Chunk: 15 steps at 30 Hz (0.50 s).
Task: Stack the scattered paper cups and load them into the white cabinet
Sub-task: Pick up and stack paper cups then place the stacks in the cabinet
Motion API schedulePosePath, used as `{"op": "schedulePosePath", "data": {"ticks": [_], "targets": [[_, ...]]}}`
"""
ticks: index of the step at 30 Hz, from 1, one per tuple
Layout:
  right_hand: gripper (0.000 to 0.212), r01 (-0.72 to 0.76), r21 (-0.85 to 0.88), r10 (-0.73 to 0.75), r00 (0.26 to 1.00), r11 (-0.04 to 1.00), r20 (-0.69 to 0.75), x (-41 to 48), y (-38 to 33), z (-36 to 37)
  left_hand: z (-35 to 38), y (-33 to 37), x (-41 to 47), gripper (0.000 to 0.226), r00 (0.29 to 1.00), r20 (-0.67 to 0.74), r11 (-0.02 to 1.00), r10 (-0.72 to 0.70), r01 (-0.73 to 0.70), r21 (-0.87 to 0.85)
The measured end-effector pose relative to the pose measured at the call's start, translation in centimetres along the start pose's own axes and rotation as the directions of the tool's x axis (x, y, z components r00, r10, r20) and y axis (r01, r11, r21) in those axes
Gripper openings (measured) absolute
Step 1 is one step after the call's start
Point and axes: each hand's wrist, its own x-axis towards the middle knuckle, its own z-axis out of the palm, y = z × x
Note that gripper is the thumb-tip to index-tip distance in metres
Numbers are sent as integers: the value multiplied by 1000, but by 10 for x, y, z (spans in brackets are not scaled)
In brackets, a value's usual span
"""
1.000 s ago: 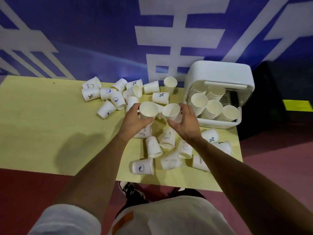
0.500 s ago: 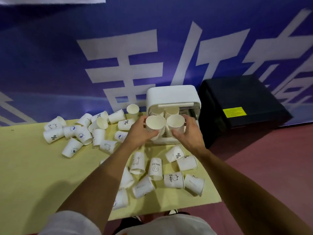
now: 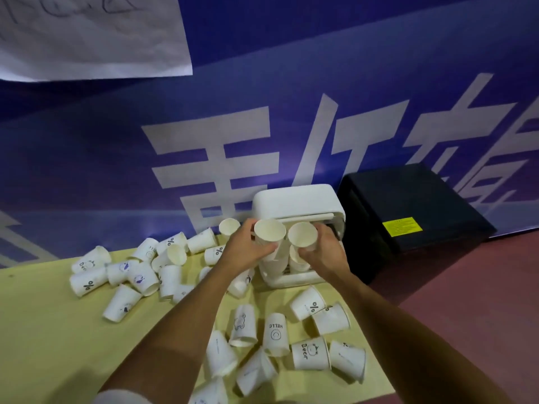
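My left hand (image 3: 248, 249) grips a stack of white paper cups (image 3: 269, 236), mouth toward me, in front of the white cabinet (image 3: 294, 204). Beside it, my right hand (image 3: 326, 252) holds a second cup stack (image 3: 302, 234) at the cabinet's open front. Both stacks hide most of the cabinet's inside; more cups show below them there. Several loose cups lie scattered on the yellow table (image 3: 43, 330): one cluster at the left (image 3: 140, 275), another near the front edge (image 3: 274, 333).
A black box (image 3: 408, 217) stands on the floor right of the cabinet. A blue banner with white characters (image 3: 262, 126) rises behind the table. The table's right edge runs just past the cabinet, with red floor (image 3: 481, 301) beyond.
Both hands carried their cup stacks from over the table up to the cabinet's opening. My view has tilted upward, so the table sits lower in frame.
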Motion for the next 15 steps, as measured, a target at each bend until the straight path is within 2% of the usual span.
{"op": "schedulePosePath", "data": {"ticks": [3,8,15], "targets": [[66,-35,-15,36,999,999,38,8,2,10,-1,1,2,59,1000,-14,1000,-1,1,10],[60,-45,-11,45,998,999,35,11,7,29,6,-7,4,63,998,-33,999,-48,49,16],[76,-51,-170,72,991,984,115,14,21,44,12,-23,2,65,995,-38,994,-94,96,45]]}}
